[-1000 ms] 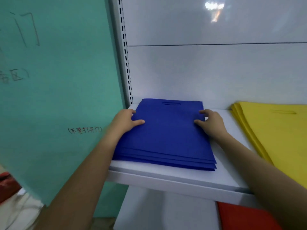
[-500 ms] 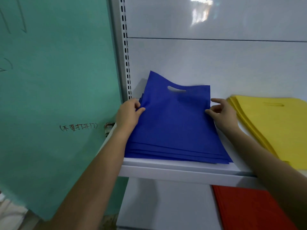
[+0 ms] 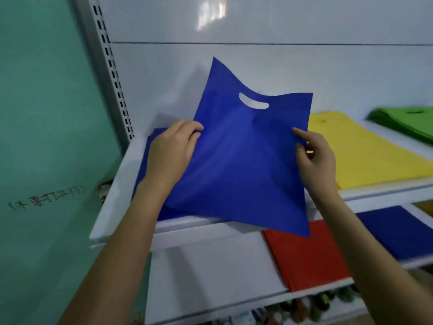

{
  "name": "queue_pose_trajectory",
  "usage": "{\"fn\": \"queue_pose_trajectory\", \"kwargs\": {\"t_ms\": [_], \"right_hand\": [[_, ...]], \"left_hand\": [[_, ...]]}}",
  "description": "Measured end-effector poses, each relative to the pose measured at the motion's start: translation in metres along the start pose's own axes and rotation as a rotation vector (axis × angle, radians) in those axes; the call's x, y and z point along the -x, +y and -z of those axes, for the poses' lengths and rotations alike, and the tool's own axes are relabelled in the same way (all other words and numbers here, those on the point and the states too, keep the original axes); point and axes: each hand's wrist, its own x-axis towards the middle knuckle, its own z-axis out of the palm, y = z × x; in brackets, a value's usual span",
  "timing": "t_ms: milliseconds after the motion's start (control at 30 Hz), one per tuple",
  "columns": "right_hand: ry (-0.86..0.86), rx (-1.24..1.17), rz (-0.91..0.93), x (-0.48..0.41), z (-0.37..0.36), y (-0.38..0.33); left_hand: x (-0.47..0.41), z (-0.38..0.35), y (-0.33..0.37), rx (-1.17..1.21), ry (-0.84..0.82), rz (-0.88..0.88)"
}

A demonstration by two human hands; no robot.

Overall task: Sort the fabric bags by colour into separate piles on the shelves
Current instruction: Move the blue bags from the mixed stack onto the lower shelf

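The blue bag (image 3: 239,165), flat on the blue pile (image 3: 153,139) a second earlier, was now lifted above the shelf (image 3: 121,184), with the left hand (image 3: 171,156) and right hand (image 3: 314,160) pinching its sides. It hung tilted, handle slot uppermost.

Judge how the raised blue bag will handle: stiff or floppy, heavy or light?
Probably semi-stiff: the blue bag stands as a sheet, sagging only between its top corners. Likely light: the left hand and right hand hold it by edge pinches alone.
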Motion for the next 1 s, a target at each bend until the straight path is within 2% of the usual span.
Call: {"fn": "queue_pose_trajectory", "kwargs": {"t_ms": [100,200,333,500,700,833,1000], "right_hand": [[0.081,0.013,-0.065,0.019,0.046,0.015],[0.136,0.053,-0.118,0.045,0.1,0.033],[0.193,0.149,-0.204,0.088,0.176,0.067],[0.214,0.241,-0.385,0.143,0.272,0.119],[0.161,0.292,-0.605,0.204,0.379,0.189],[0.107,0.338,-0.729,0.255,0.427,0.235],[-0.017,0.389,-0.847,0.291,0.462,0.281]], "left_hand": [[0.007,-0.021,0.036,0.164,-0.051,0.019],[0.023,-0.04,0.088,0.407,-0.095,0.121],[0.059,-0.068,0.167,0.611,-0.323,0.122],[0.109,-0.122,0.252,0.582,-0.466,0.032],[0.179,-0.186,0.357,0.463,-0.712,0.091],[0.229,-0.235,0.407,0.351,-0.91,0.022],[0.274,-0.28,0.451,0.283,-1.136,0.052]]}}
